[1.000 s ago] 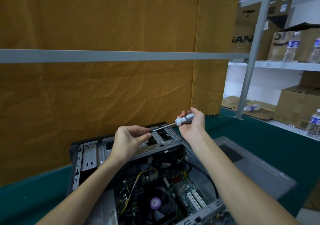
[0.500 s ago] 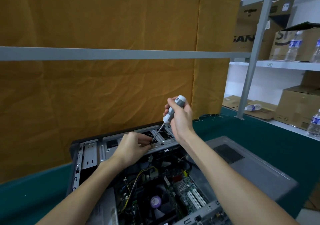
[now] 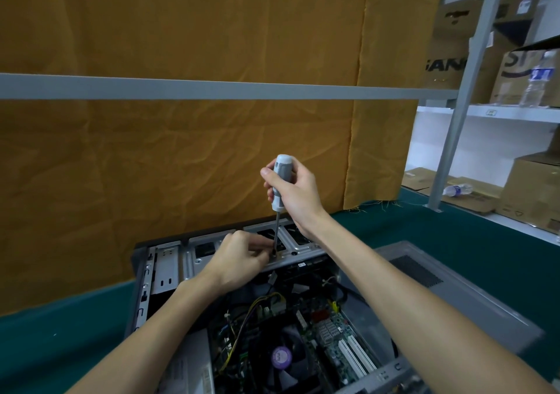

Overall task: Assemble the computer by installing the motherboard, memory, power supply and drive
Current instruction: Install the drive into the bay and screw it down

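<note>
The right hand [image 3: 298,192] grasps the grey-and-white handle of a screwdriver [image 3: 279,184], held nearly upright with its tip down on the metal drive cage [image 3: 291,249] at the far end of an open computer case [image 3: 142,275]. The left hand [image 3: 239,260] pinches at the tip, its fingers curled around something too small to make out. Inside the case, nearer the camera, lies the motherboard [image 3: 333,345] with 2 white slots, a black fan [image 3: 281,359] and yellow-and-black cables [image 3: 254,309]. The case rests on a green bench [image 3: 409,236]. An ochre cloth [image 3: 181,151] hangs behind; cardboard boxes [image 3: 448,45] and water bottles [image 3: 538,78] fill shelves to the right.
</note>
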